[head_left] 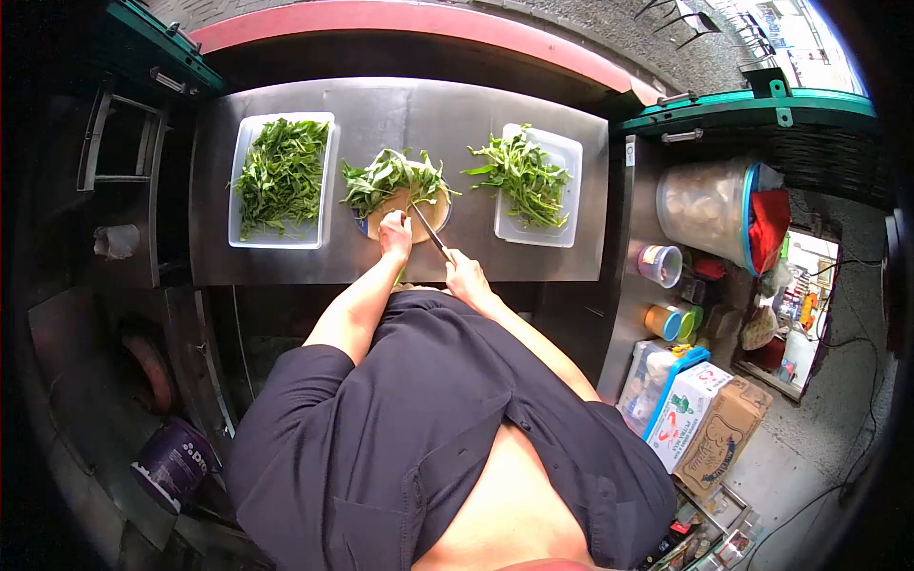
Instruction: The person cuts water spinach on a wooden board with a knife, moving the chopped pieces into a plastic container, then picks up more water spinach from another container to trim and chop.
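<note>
My right hand (466, 274) grips the dark handle of a knife (436, 240), its blade slanting up and left over a round wooden cutting board (388, 205). A bunch of leafy greens (392, 179) lies across the far side of the board. At the board's near edge, the fingers of my left hand (395, 234) are curled closed, just left of the blade. A bit of green stem shows below that wrist, so the hand seems closed around greens, though the fingers hide most of it.
On the steel table (428, 105), a white tray of cut greens (328, 181) stands left and a clear tray with long-stemmed greens (571, 190) right. Farther right are a large lidded tub (700, 205), small jars (659, 266) and cardboard boxes (721, 447). A purple bucket (171, 466) sits lower left.
</note>
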